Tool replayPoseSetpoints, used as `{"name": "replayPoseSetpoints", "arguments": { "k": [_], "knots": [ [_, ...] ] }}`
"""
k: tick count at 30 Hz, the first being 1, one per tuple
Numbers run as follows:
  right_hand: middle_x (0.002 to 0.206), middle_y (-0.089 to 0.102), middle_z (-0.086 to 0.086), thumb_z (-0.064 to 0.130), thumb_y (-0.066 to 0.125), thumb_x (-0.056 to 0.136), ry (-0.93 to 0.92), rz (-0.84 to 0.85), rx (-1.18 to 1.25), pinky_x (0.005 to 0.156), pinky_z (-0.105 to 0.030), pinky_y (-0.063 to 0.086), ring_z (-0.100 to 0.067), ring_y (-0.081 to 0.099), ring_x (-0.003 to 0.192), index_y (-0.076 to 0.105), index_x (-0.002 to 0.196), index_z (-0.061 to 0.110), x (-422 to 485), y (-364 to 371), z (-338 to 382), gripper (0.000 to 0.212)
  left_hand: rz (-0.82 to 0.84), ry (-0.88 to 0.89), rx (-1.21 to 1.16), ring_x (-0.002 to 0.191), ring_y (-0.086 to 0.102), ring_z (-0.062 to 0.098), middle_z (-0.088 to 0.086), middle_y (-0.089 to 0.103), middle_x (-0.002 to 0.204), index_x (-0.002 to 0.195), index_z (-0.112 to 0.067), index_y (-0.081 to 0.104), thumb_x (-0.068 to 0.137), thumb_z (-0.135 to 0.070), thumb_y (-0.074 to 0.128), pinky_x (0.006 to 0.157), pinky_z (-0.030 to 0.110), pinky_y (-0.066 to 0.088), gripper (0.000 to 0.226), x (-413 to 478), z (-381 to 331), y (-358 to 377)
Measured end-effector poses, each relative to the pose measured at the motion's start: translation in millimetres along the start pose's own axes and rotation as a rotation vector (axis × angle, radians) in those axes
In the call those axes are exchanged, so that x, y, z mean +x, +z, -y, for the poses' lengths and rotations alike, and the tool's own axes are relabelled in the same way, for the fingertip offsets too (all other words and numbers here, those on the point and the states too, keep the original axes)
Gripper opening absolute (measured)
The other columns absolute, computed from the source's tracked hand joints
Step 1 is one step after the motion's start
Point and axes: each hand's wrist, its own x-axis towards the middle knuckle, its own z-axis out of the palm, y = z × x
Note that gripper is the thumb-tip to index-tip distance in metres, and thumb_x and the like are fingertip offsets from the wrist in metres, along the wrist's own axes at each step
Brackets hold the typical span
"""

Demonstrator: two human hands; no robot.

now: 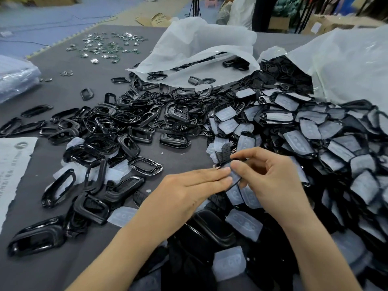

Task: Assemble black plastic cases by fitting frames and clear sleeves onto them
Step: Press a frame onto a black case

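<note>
Between the two hands, held piece [234, 179]: one; a thin black rim with a pale clear part. The fingers hide most of it, so I cannot tell its full shape.
Right hand [273, 177]: one; the thumb and curled fingers pinch the held piece from its right side.
Left hand [189, 190]: one; the fingers are straight and together, palm down, and only the fingertips touch the held piece from its left side.
Clear sleeves [244, 224]: loose ones lie just below and to the left of the held piece; at least six show, some half buried.
Black cases [212, 227]: directly below the held piece, between the forearms; the arms cover part of them, so the number is not clear.
Black frames [117, 122]: a heap left of and beyond the held piece, too many to count; single ones are spread farther left.
Sleeved parts [315, 133]: a big heap right of and beyond the held piece, black with pale faces, too many to count.
White bags [199, 43]: two, both beyond the held piece, the second one [346, 66] far to its right; black parts spill from both mouths.
Paper sheet [12, 164]: one, far left of the held piece.
Wrapped bundle [14, 78]: one, far left and beyond.
Small shiny parts [105, 47]: many, scattered far beyond and left.
Table [52, 265]: one, grey, under everything.
</note>
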Motion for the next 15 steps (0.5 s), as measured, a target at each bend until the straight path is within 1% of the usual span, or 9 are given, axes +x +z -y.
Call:
{"name": "replayPoseSetpoints", "arguments": {
  "k": [4, 7, 9, 11, 13, 15],
  "knots": [
    [0.064, 0.07, 0.007, 0.019, 0.075, 0.08, 0.011, -0.059, -0.077, 0.054, -0.01, 0.043, -0.005, 0.062, 0.051, 0.07, 0.082, 0.025, -0.8, 2.7, -2.5, 0.008, -0.004, 0.023, 0.053, 0.11, 0.066, 0.016, 0.008, 0.067, 0.119, 0.108, -0.003, 0.072, 0.085, -0.007, 0.063, 0.096, 0.027, 0.051, 0.026, 0.8, -0.3, 1.7],
    [0.059, 0.068, 0.003, 0.017, 0.076, 0.078, 0.078, -0.092, 0.022, 0.048, -0.011, 0.041, -0.006, 0.059, 0.047, 0.071, 0.08, 0.018, -0.6, 4.2, -0.8, 0.006, -0.039, 0.019, 0.051, 0.106, 0.067, 0.011, 0.003, 0.067, 0.119, 0.108, -0.006, 0.073, 0.086, -0.012, 0.064, 0.093, 0.023, 0.052, 0.024, -0.3, -0.2, 1.7],
    [0.054, 0.064, 0.002, 0.012, 0.075, 0.079, 0.129, -0.112, 0.141, 0.044, -0.014, 0.039, -0.005, 0.055, 0.044, 0.07, 0.079, 0.012, -1.7, 2.7, 1.3, 0.005, -0.071, 0.015, 0.046, 0.107, 0.066, 0.007, -0.002, 0.064, 0.124, 0.114, -0.01, 0.071, 0.088, -0.018, 0.066, 0.092, 0.021, 0.052, 0.028, -1.9, -0.3, 1.6],
    [0.052, 0.063, 0.004, 0.011, 0.075, 0.079, 0.132, -0.169, 0.117, 0.044, -0.014, 0.039, -0.005, 0.053, 0.042, 0.07, 0.077, 0.012, -2.4, -8.0, 5.0, 0.005, -0.099, -0.014, 0.046, 0.107, 0.064, 0.001, -0.008, 0.06, 0.13, 0.126, -0.019, 0.064, 0.088, -0.026, 0.065, 0.087, 0.022, 0.054, 0.039, -2.7, -0.4, 0.6],
    [0.053, 0.064, 0.006, 0.017, 0.076, 0.079, 0.093, -0.243, -0.001, 0.043, -0.012, 0.038, -0.004, 0.053, 0.041, 0.07, 0.075, 0.018, -0.2, -31.3, 12.3, 0.007, -0.114, -0.064, 0.042, 0.096, 0.067, -0.001, -0.015, 0.06, 0.129, 0.131, -0.028, 0.055, 0.088, -0.033, 0.06, 0.074, 0.024, 0.058, 0.044, -2.2, -0.6, -1.7],
    [0.052, 0.064, 0.008, 0.023, 0.075, 0.08, 0.025, -0.335, -0.165, 0.043, -0.011, 0.037, 0.001, 0.05, 0.039, 0.068, 0.071, 0.023, 8.7, -63.8, 21.5, 0.011, -0.115, -0.093, 0.048, 0.075, 0.069, 0.002, -0.021, 0.066, 0.115, 0.127, -0.033, 0.057, 0.09, -0.032, 0.055, 0.061, 0.02, 0.055, 0.038, -1.0, -0.3, -3.5]
  ]
}}
